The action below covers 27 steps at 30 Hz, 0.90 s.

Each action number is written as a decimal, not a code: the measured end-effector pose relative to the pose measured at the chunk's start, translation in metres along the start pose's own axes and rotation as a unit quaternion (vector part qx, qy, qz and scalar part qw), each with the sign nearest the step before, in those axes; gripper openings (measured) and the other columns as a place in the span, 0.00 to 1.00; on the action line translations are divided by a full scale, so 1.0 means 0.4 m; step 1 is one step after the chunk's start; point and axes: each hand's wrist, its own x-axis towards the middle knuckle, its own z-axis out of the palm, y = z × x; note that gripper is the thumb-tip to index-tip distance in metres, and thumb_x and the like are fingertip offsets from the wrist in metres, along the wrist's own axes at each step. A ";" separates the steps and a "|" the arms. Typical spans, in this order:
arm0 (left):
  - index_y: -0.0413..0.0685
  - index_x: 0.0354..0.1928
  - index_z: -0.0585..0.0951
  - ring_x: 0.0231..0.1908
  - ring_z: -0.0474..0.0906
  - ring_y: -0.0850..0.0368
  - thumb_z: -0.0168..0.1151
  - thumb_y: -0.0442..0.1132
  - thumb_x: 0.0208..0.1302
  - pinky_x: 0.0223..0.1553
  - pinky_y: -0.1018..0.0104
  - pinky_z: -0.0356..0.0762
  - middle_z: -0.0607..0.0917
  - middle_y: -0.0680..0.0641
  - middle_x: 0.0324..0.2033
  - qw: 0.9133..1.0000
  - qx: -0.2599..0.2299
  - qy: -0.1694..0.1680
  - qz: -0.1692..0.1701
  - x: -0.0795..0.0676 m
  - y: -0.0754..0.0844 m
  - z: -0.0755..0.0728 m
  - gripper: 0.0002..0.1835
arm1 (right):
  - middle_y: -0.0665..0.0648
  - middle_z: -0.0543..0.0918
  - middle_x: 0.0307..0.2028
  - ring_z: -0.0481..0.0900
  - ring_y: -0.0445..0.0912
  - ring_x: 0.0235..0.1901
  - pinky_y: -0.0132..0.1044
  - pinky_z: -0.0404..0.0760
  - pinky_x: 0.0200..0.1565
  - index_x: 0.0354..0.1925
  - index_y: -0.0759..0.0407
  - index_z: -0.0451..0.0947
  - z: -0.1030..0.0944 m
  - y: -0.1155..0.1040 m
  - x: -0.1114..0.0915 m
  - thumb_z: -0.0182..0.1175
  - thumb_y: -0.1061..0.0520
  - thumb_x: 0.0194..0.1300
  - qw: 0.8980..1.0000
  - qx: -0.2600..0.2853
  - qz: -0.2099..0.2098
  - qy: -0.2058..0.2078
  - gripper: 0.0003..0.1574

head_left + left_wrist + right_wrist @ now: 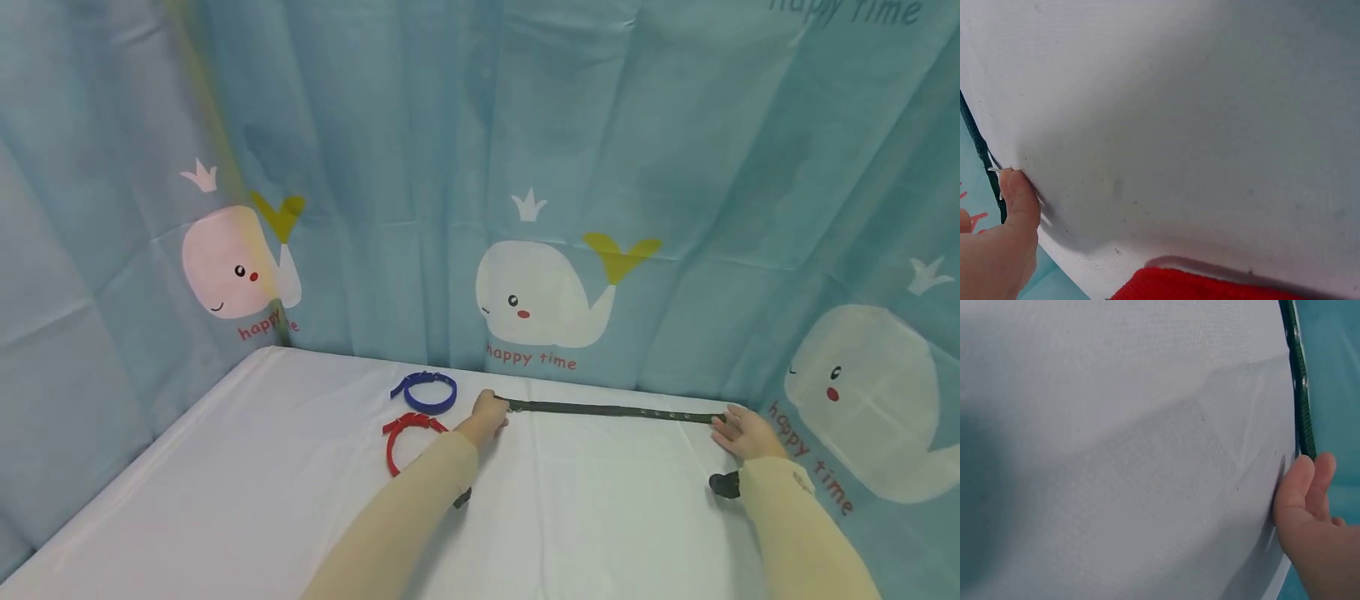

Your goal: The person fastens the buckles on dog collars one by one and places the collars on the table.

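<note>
A dark green collar lies stretched out nearly straight along the back of the white table, with metal eyelets toward its right end. My left hand pinches its buckle end; a bit of metal shows beside the fingertips in the left wrist view. At the opposite end, my right hand holds the tip between thumb and fingers, as the right wrist view also shows. Left of my left hand sit a blue collar and a red collar, each buckled into a loop. My left forearm hides part of the red one.
The white table reaches back to a blue curtain printed with whales, which hangs right behind its rear edge and along both sides. A dark wrist device shows near my right sleeve.
</note>
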 end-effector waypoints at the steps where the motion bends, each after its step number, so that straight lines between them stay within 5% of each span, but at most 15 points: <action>1: 0.30 0.69 0.60 0.18 0.68 0.62 0.51 0.29 0.68 0.17 0.76 0.64 0.73 0.30 0.58 1.000 0.004 0.006 0.004 -0.001 0.000 0.001 0.28 | 0.56 0.37 0.76 0.72 0.36 0.44 0.33 0.78 0.48 0.77 0.53 0.30 0.001 0.000 0.001 0.38 0.50 0.77 1.000 -0.001 0.000 0.012 0.41; 4: 0.30 0.67 0.63 0.19 0.71 0.60 0.54 0.27 0.65 0.22 0.72 0.71 0.74 0.31 0.57 0.999 0.026 0.027 0.012 0.013 -0.004 0.003 0.28 | 0.65 0.59 0.66 0.70 0.38 0.42 0.32 0.79 0.42 0.75 0.54 0.45 0.007 -0.005 0.004 0.41 0.54 0.76 0.999 0.003 0.013 0.049 0.34; 7: 0.27 0.62 0.68 0.25 0.77 0.56 0.58 0.29 0.63 0.30 0.68 0.78 0.76 0.31 0.53 0.997 0.045 0.029 0.047 0.138 -0.083 0.027 0.26 | 0.55 0.68 0.45 0.68 0.40 0.39 0.30 0.77 0.36 0.68 0.58 0.57 0.006 -0.016 0.002 0.41 0.57 0.76 0.997 0.001 0.043 0.068 0.25; 10: 0.28 0.56 0.74 0.31 0.80 0.51 0.63 0.30 0.59 0.31 0.65 0.79 0.79 0.33 0.49 0.995 0.065 0.030 0.071 0.292 -0.179 0.068 0.23 | 0.54 0.68 0.38 0.68 0.41 0.35 0.29 0.76 0.35 0.70 0.68 0.53 0.003 -0.018 -0.012 0.40 0.59 0.77 0.995 -0.062 0.054 0.054 0.28; 11: 0.28 0.53 0.76 0.34 0.80 0.50 0.64 0.29 0.57 0.33 0.64 0.80 0.80 0.33 0.47 0.995 0.071 0.023 0.069 0.326 -0.198 0.075 0.21 | 0.55 0.68 0.37 0.69 0.41 0.34 0.29 0.76 0.35 0.70 0.71 0.52 0.004 -0.017 -0.018 0.40 0.60 0.77 0.994 -0.082 0.051 0.048 0.28; 13: 0.32 0.48 0.81 0.33 0.79 0.49 0.65 0.27 0.54 0.32 0.64 0.80 0.82 0.36 0.44 0.994 0.086 0.017 0.071 0.334 -0.201 0.079 0.17 | 0.57 0.70 0.36 0.70 0.41 0.32 0.29 0.77 0.35 0.69 0.77 0.51 0.007 -0.013 -0.030 0.40 0.63 0.76 0.990 -0.134 0.032 0.032 0.29; 16: 0.35 0.41 0.85 0.33 0.79 0.50 0.62 0.23 0.48 0.31 0.65 0.79 0.84 0.38 0.39 0.990 0.107 0.021 0.088 0.256 -0.156 0.060 0.15 | 0.58 0.73 0.30 0.72 0.42 0.27 0.30 0.78 0.33 0.58 0.84 0.60 0.020 -0.005 -0.042 0.43 0.68 0.73 0.976 -0.214 0.000 0.032 0.22; 20: 0.37 0.40 0.86 0.35 0.79 0.50 0.62 0.21 0.48 0.34 0.65 0.79 0.85 0.40 0.40 0.992 0.105 0.023 0.063 0.083 -0.044 0.011 0.16 | 0.56 0.74 0.20 0.71 0.43 0.21 0.33 0.76 0.27 0.47 0.83 0.70 0.041 0.007 -0.051 0.50 0.68 0.67 0.922 -0.375 -0.033 0.087 0.15; 23: 0.33 0.42 0.85 0.29 0.79 0.54 0.63 0.21 0.51 0.29 0.70 0.78 0.85 0.38 0.37 0.995 0.084 0.021 0.050 -0.007 0.009 -0.014 0.14 | 0.59 0.72 0.19 0.70 0.47 0.21 0.36 0.74 0.27 0.44 0.83 0.70 0.049 0.012 -0.056 0.55 0.67 0.65 0.894 -0.429 -0.044 0.123 0.15; 27: 0.29 0.44 0.83 0.21 0.75 0.59 0.61 0.24 0.59 0.24 0.75 0.73 0.84 0.42 0.28 0.996 0.059 -0.003 0.063 -0.052 0.020 -0.035 0.11 | 0.59 0.71 0.22 0.69 0.48 0.23 0.37 0.73 0.28 0.42 0.81 0.70 0.033 0.015 -0.058 0.56 0.65 0.65 0.890 -0.436 -0.048 0.125 0.16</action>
